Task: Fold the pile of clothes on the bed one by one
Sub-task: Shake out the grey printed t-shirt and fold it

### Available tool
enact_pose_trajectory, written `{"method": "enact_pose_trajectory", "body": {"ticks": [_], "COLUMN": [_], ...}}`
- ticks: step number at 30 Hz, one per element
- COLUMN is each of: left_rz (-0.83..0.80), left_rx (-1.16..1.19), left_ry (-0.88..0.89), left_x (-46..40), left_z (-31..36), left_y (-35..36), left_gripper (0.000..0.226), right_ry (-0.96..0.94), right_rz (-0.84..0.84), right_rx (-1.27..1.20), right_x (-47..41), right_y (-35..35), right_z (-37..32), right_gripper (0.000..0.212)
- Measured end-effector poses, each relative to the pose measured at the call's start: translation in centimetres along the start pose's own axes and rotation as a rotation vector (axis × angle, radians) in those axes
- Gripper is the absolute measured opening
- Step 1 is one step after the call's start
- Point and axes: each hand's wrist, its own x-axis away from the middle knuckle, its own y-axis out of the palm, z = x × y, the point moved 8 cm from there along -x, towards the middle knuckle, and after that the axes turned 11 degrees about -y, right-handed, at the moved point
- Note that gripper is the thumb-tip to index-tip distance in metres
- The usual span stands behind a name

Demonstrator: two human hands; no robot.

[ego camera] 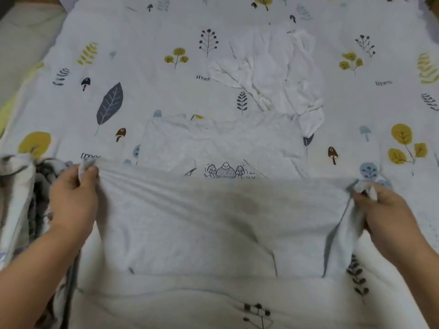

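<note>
a pale grey shirt (221, 224) lies spread across the near part of the bed (147, 96), with its lower half lifted and drawn up over the rest. the left hand (73, 198) pinches one corner of that raised edge, fingers curled round a bunch of cloth, so its grip is closed on the shirt. the right hand (389, 214) holds the opposite corner the same way, thumb and fingers clamped on gathered fabric. between the two hands the edge runs almost straight and taut. just beyond it a small line drawing (225, 170) on the shirt's front peeks out, and the shirt's upper part lies flat further up the bed. past that, near the middle of the bed, sits a crumpled white garment (273, 74), touching the shirt's far right corner. at the left edge, beside the left wrist, a heap of dark patterned cloth (28, 198) is bunched up. the bed cover is white, printed with leaves, trees and mushrooms.
</note>
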Motion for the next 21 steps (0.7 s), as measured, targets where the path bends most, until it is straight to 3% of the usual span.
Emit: {"method": "enact_pose_trajectory", "body": {"ticks": [4,7,8,9,10,12,13,15,17,18,21], "left_rz": [-0.016,-0.008,-0.032,-0.084,-0.159,-0.307,-0.338,-0.290,-0.152,-0.093,-0.100], "left_rx": [0.153,0.163,0.129,0.082,0.018,-0.121,-0.203,-0.388,-0.430,-0.403,-0.367], "left_ry": [-0.007,-0.107,-0.154,-0.216,-0.287,-0.446,-0.471,-0.367,-0.240,-0.224,-0.345], "left_x": [-5.1,-9.6,-10.9,-11.9,-12.5,-12.6,-12.3,-12.4,-13.2,-13.5,-13.7], "left_z": [4.3,5.6,5.3,4.6,3.6,0.8,-0.2,-0.6,0.0,0.2,-0.7], "left_y": [3.2,6.0,7.1,8.4,9.8,12.3,13.0,13.3,12.5,11.8,11.3], "left_gripper": [0.035,0.037,0.036,0.030,0.024,0.050,0.056,0.038,0.021,0.025,0.022], "right_ry": [-0.029,-0.069,-0.063,-0.030,0.042,0.200,0.226,0.137,0.016,-0.006,0.040], "right_rz": [0.136,0.231,0.232,0.206,0.155,0.034,-0.031,-0.091,-0.008,0.065,0.193], "right_rx": [-0.169,-0.028,0.041,0.118,0.174,0.326,0.454,0.662,0.716,0.695,0.617], "right_x": [-7.0,-12.0,-13.2,-14.4,-15.1,-15.1,-14.7,-14.2,-14.2,-14.3,-14.4], "right_y": [1.1,2.7,3.6,4.7,5.9,8.3,9.1,10.2,9.5,8.6,6.1], "right_z": [-3.2,-4.6,-4.5,-3.8,-2.5,0.3,1.3,1.6,1.0,0.8,1.4], "right_gripper": [0.034,0.023,0.011,0.012,0.032,0.063,0.067,0.046,0.009,0.003,0.016]}}
